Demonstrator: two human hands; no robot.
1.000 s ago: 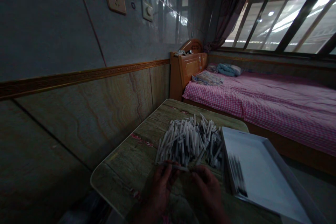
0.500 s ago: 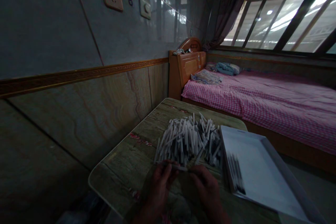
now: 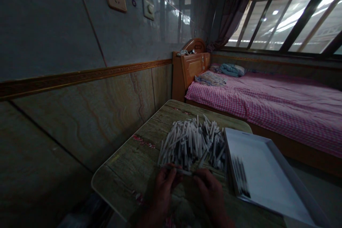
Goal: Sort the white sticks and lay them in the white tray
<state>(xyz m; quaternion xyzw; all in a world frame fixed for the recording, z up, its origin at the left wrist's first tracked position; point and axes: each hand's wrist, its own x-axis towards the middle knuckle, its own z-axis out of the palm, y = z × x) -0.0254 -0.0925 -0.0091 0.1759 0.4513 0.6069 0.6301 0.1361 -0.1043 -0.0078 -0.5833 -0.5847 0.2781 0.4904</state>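
Observation:
A slim white pen (image 3: 185,172) lies sideways between my two hands, close above the table. My left hand (image 3: 164,181) is closed around its left part, thumb on top. At the pen's right end, my right hand (image 3: 210,185) is pinched at a dark tip, perhaps a cap; the dim light blurs that detail. Just beyond my fingers spreads a big heap of similar white pens (image 3: 191,139), some with dark ends. To the right, a shallow white tray (image 3: 272,174) holds several pens (image 3: 240,176) side by side along its left edge.
Beneath it all is a wood-patterned table (image 3: 125,167) with rounded corners. The tray overhangs its right side. A tiled wall (image 3: 112,114) runs along the left. Behind the table stands a bed (image 3: 256,103) with a pink checked sheet and wooden headboard.
Both hands stay almost in the same place, still on the pen. The view has shifted very slightly; the heap and the tray look the same.

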